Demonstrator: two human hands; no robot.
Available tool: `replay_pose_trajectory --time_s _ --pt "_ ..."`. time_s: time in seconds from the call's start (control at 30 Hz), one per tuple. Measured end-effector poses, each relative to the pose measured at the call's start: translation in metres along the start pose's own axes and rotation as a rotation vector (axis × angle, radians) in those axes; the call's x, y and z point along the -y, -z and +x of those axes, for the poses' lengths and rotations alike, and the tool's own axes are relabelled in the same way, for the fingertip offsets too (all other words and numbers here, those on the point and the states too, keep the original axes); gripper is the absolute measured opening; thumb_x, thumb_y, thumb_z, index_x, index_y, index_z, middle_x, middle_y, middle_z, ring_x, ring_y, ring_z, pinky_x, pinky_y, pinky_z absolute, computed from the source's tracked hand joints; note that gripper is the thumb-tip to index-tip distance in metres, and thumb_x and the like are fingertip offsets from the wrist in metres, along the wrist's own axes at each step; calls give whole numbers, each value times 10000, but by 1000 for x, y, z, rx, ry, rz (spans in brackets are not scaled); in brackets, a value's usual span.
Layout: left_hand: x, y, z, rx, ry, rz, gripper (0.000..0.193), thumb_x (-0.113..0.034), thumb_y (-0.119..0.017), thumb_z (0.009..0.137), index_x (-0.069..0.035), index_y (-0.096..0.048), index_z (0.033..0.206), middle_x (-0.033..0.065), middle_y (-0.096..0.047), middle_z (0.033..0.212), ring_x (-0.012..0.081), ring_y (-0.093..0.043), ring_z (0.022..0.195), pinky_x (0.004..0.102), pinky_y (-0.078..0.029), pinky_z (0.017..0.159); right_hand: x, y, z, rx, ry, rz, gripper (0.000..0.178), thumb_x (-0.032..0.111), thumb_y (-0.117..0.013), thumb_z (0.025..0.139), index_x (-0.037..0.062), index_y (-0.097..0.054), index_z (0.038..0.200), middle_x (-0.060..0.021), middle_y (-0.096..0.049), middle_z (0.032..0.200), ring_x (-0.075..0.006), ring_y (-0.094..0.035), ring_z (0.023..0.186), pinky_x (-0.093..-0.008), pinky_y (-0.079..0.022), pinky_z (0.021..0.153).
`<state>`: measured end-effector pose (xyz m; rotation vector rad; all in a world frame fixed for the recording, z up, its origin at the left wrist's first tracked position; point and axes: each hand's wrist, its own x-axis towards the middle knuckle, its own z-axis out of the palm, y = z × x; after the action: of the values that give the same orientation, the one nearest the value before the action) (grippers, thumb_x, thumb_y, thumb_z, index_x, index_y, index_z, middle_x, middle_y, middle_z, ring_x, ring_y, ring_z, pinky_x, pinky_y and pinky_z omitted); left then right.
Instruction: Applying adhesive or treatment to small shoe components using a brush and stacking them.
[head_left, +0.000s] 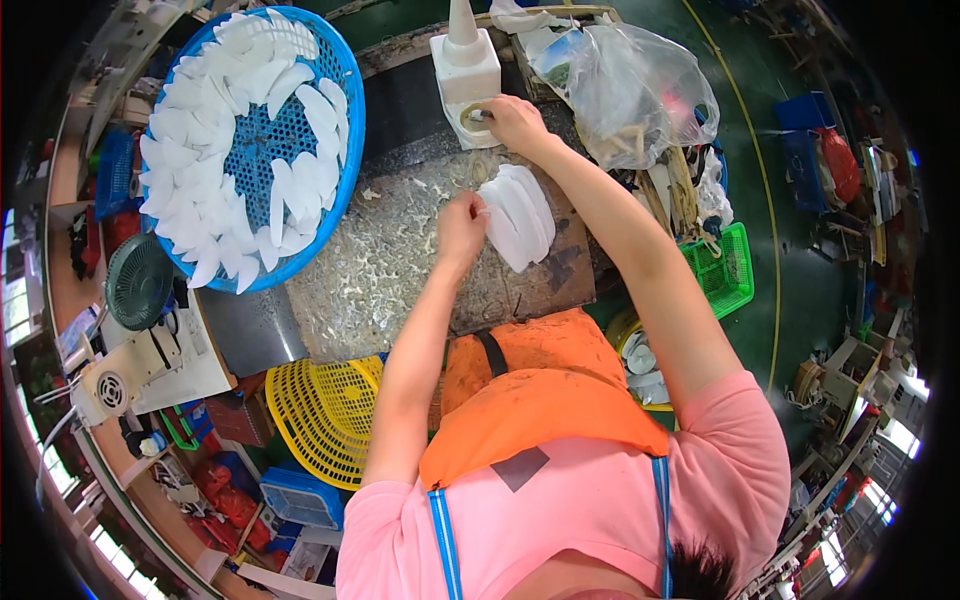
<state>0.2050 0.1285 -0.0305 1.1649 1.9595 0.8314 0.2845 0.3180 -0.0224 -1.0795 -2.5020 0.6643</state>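
Note:
A fanned, overlapping row of white curved pieces (pixel 519 222) lies on the worn, glue-crusted board (pixel 385 270) in front of me. My left hand (pixel 461 233) is closed, its fingertips pinching the left edge of that row. Farther off stands a white square bottle (pixel 466 75) with a tall cone-shaped top and an opening low on its near side. My right hand (pixel 513 124) reaches to that opening with its fingers closed together. Whatever they hold there is too small to make out.
A blue round basket (pixel 352 110) with many similar white pieces tilts at the left. Right of the bottle sits a clear plastic bag (pixel 640 95). Beside my right arm is a green basket (pixel 722 270). A yellow basket (pixel 320 415) stands low left, near a fan (pixel 140 280).

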Motion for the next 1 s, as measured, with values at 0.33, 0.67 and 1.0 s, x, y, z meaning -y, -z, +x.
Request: replay_pose_trajectory --time_s 0.33,0.67,1.0 --pt "38 -33 -62 -185 -659 266 108 -14 -574 723 -53 -555 821 97 -593 823 277 -606 767 371 -498 647 18 25 -88 634 -139 284 255 180 -626 726 27 -657 927 -185 -658 745 -302 -657 702 -384 -508 688" --pt "50 -7 -41 -357 -376 273 241 -45 -642 709 -34 -576 941 146 -558 1055 346 -537 975 437 -450 838 2 -7 -153 337 589 -6 237 109 -549 778 87 -641 995 -73 -553 927 -253 -571 889 -373 -480 754" --pt "37 4 27 -39 -273 549 371 -139 -767 635 -74 -576 947 124 -543 1043 326 -511 985 421 -431 831 9 23 -157 604 230 108 191 172 -617 750 38 -665 879 -154 -613 804 -336 -612 776 -425 -491 681"
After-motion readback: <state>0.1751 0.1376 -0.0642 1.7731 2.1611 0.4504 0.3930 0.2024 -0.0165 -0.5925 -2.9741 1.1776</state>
